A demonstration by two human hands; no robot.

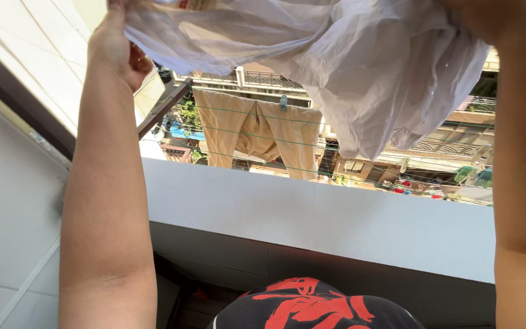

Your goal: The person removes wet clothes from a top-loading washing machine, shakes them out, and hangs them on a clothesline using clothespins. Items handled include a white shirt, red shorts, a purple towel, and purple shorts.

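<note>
Left hand (115, 49) raised, fingers pinching the white garment (360, 61) at its upper edge, spread high above the balcony wall (336, 225). Right hand cut off behind cloth; grip impossible to tell. Beyond, tan trousers (257, 137) pegged on lines. Garment's top out of frame.

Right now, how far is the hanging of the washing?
Done: tan trousers already hang on the line, held by a peg. In hand: left hand and right hand hold a white garment up, crumpled, not pegged. Other laundry is out of view.
</note>
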